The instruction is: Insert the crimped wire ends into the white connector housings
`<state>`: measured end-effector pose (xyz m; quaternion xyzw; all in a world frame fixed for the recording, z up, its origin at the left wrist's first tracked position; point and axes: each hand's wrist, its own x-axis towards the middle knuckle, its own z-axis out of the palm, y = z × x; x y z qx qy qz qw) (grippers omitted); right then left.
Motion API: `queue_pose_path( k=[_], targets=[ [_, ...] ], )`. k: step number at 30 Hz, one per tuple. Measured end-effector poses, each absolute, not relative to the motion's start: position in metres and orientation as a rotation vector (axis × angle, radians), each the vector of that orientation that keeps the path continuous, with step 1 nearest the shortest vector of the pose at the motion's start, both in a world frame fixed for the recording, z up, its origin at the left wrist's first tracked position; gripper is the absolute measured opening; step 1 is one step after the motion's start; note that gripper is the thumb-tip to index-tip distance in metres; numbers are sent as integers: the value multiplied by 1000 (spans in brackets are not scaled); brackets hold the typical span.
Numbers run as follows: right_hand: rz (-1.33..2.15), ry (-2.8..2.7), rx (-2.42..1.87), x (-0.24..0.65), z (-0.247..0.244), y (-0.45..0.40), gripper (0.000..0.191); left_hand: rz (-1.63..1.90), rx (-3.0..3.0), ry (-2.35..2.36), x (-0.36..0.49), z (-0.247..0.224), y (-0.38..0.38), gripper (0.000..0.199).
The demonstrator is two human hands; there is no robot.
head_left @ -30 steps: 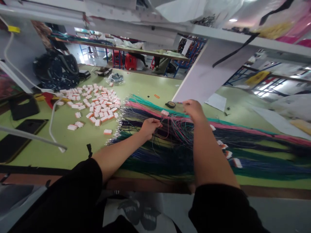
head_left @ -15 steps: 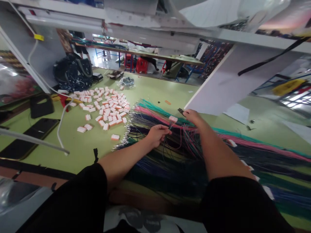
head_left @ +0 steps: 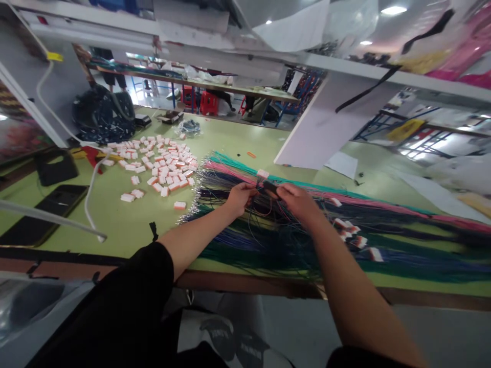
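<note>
My left hand is closed in a pinch on thin wires just below a white connector housing. Between the fingers of my right hand is a small dark rectangular piece; its exact kind is unclear. That piece is close to the held wires, right beside the left fingertips; whether it touches them I cannot tell. Beneath both hands lie long wire bundles in teal, pink, black, blue and green, with shiny metal terminals at their left ends.
Many white-and-orange connector housings are scattered on the green table. Several more rest on the wires at right. A phone, a white cable and a dark bag are at left. A white divider panel rises behind.
My right hand has brought the dark piece from beside the panel leftward and down to my left hand. My left hand keeps its pinch on the wires. The camera view has shifted right.
</note>
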<state>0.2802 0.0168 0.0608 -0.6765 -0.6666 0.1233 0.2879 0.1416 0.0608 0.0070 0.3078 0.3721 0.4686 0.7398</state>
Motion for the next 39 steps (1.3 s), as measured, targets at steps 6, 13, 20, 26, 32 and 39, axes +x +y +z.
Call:
queue_pose_path(
  k=[6,13,20,26,32,39],
  targets=[
    [145,-1863,-1959,260,45,16,26,1047,771,792,141,6,58,15],
    [-17,-1897,-2089,255,47,11,31,1049,850,778,143,6,59,17],
    [-110,-1930,-2139,253,48,8,30,1066,898,771,143,9,55,11],
    [-77,-1932,-2153,251,48,4,31,1089,899,791,143,11,56,16],
    [92,-1932,-2075,262,43,13,37,1045,901,767,140,17,58,19],
    [-127,-2040,-1615,276,22,27,34,853,886,733,135,26,58,20]
  ],
)
